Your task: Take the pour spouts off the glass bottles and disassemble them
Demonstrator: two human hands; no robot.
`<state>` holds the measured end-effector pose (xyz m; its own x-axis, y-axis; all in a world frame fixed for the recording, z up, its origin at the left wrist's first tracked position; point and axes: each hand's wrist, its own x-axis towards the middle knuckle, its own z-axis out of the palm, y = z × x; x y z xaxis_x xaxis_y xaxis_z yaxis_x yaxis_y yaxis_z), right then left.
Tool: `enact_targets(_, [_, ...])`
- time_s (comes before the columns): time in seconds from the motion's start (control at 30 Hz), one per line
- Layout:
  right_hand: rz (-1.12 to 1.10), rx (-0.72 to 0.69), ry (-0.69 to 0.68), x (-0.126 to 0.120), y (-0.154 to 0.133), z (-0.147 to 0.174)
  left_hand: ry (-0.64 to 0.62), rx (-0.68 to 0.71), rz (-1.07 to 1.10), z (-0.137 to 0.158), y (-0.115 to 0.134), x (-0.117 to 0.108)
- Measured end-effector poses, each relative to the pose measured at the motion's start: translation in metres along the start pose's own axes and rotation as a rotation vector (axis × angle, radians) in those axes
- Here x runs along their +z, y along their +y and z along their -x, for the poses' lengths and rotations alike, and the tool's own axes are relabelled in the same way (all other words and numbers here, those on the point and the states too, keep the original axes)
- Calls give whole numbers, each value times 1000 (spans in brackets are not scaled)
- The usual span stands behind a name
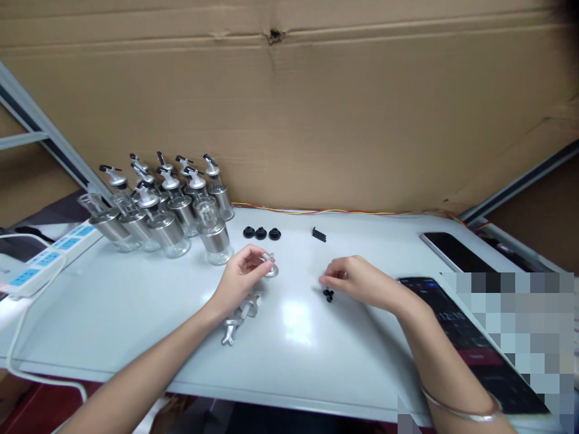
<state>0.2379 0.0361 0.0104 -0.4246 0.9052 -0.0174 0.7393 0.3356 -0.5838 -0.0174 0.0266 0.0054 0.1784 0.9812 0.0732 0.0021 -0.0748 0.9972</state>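
My left hand [244, 274] is closed, thumb and fingers pinching a silver pourer cap [271, 269] just above or on the table. Under and beside that wrist lie more silver pourer caps [230, 330] with forked tops. My right hand [346, 274] has its thumb and fingertips pressed together right above a few small black parts [328, 295]; whether something is between the fingertips is hidden. Beyond the hands, three round black stoppers [261, 233] stand in a row, and a flat black lever piece [319, 234] lies to their right.
Several glass bottles with steel sleeves [167, 232] crowd the back left, most with pourers; a bottle without one [215, 235] stands nearest. A white power strip [54, 256] is at the left edge. At right lie a tablet-like screen [470, 343] and a phone [456, 253]. Cardboard [316, 120] closes the back.
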Motion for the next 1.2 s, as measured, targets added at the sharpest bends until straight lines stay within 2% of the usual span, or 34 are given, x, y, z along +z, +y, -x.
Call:
enact_targets(0.33, [76,53,-63,3,-1,1,-20,14,-23,1,0,0])
enact_targets(0.43, [111,27,7,2,-7,0,-19,8,-33,1,0,1])
enact_targets(0.6, [32,3,158,2,-19,-3,-37,-1,-59,1,-2,0])
enact_targets(0.97, [-162,-247,371,17,-38,-4,-66,36,-151,4,1,3])
enact_targets(1.07, [-164,-320,448,17,-42,-4,-56,140,-345,4,0,1])
enact_targets(1.2, [-134,-406,524,18,-41,-6,-146,493,-668,4,-4,-3])
